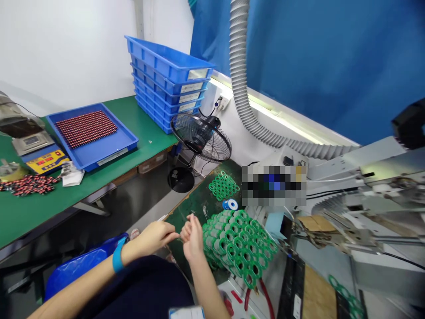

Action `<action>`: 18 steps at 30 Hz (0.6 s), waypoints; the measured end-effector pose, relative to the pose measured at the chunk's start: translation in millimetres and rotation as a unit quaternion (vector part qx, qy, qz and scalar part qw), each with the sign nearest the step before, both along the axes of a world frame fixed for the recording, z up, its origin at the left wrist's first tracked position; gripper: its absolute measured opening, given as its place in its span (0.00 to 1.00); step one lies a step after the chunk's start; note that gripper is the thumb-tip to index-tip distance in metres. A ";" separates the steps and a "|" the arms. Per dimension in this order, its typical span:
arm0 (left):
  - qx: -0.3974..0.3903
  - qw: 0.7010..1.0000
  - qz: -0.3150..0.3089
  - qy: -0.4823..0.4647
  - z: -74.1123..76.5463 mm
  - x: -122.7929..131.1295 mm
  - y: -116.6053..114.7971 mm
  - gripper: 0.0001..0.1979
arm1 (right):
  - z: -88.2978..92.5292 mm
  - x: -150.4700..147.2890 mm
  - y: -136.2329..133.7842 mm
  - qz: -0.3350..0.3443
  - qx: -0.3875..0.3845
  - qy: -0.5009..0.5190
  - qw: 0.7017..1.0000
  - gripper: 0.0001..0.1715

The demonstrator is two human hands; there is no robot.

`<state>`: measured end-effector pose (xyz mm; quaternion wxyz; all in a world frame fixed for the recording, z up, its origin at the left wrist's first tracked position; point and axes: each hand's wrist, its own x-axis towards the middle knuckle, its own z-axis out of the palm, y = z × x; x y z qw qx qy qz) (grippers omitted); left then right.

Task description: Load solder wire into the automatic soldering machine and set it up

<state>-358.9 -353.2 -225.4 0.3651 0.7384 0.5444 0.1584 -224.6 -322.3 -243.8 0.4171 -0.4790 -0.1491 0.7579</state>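
**Left hand (151, 239) and right hand (194, 239) held close together beside one lattice stack (241, 243)**

At the far left, one green counter (29, 219) is occupied by one loose heap of red-and-black pieces (33, 185), one yellow-faced device (48, 161) and one blue tray (119, 144), in which many more such pieces are set out in rows, too fine to be counted. At the counter's far end at least four blue trays are seen in one stack of trays (169, 66).

One blue wristband (118, 255) is worn at the left wrist. The left hand's fingers are bent and drawn narrow, toward the right hand; whether anything is pinched there cannot be told. One black fan (201, 137) is seen beyond. The right hand is loosely curled with its fingers upward; whether anything is held in it cannot be told either.

The green lattice stack is placed just right of the right hand, on a second, darker counter (187, 210); its layers cannot be counted surely. Behind it, one flat green lattice (224, 186) and one blue-and-white spool (230, 204) are laid. Two red handles (267, 299) are seen below the stack. One grey hose (239, 57) is hung above, and one metal machine (332, 226) is seen at the right.
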 end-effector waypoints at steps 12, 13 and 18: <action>-0.042 0.998 0.020 0.039 -28.6 24.3 -6.4 0.22 | -20.5 6.0 7.8 -0.021 -0.019 -0.029 0.999 0.31; -0.050 0.998 0.016 0.043 -29.2 28.5 -5.5 0.22 | -27.5 4.8 10.8 -0.035 -0.016 -0.046 0.998 0.29; -0.098 0.989 0.053 0.095 -40.0 24.7 9.4 0.25 | -75.1 8.6 36.0 -0.080 0.010 -0.176 0.981 0.22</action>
